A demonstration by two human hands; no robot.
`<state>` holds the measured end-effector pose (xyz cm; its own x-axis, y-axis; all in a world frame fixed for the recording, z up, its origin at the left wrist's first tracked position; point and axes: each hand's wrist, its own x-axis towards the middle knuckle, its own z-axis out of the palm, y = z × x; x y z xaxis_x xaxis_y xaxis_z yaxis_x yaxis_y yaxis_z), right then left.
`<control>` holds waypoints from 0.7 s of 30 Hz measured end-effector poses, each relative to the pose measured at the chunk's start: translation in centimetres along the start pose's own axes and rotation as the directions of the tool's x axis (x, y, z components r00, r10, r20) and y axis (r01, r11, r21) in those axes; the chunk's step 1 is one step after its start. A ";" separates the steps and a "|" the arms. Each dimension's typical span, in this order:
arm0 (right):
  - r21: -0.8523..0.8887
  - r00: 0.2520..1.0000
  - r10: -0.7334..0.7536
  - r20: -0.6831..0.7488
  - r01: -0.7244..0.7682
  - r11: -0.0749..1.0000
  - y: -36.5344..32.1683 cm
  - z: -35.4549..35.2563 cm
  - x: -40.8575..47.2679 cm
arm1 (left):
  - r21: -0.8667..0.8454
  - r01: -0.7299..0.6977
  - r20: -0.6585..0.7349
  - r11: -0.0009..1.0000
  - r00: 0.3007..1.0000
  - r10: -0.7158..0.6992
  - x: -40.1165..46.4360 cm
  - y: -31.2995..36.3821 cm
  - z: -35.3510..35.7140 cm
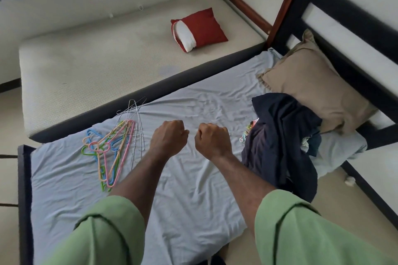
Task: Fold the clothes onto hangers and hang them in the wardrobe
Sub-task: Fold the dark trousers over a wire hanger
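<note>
Both hands, left (169,135) and right (212,139), hover fisted, empty, beside the hangers (112,148); those tangled hooks could snag together.

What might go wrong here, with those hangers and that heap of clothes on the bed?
The tangled pile of coloured plastic and thin wire hangers overlaps closely, so lifting one could drag others along. The heap of dark navy clothes hangs over the edge of the pale blue bedsheet and might slide to the floor if tugged. Both hands, left and right, are fisted and hold nothing.
</note>
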<state>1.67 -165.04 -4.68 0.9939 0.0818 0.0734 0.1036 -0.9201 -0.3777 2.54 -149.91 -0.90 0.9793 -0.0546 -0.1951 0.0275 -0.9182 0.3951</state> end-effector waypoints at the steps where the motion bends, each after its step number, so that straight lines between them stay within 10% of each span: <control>1: -0.017 1.000 0.001 0.013 -0.001 1.000 0.1 0.2 0.1 | -0.005 0.015 0.015 1.000 1.000 -0.014 0.3 -0.1 0.1; 21: -0.069 0.993 0.087 0.084 -0.081 0.994 2.8 1.8 2.2 | -0.019 0.010 0.077 1.000 0.997 -0.008 5.9 0.5 1.9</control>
<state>4.24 -166.70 -7.25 0.9987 0.0334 -0.0373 0.0198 -0.9479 -0.3179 7.97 -151.42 -3.55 0.9607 -0.0768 -0.2666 0.0410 -0.9110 0.4103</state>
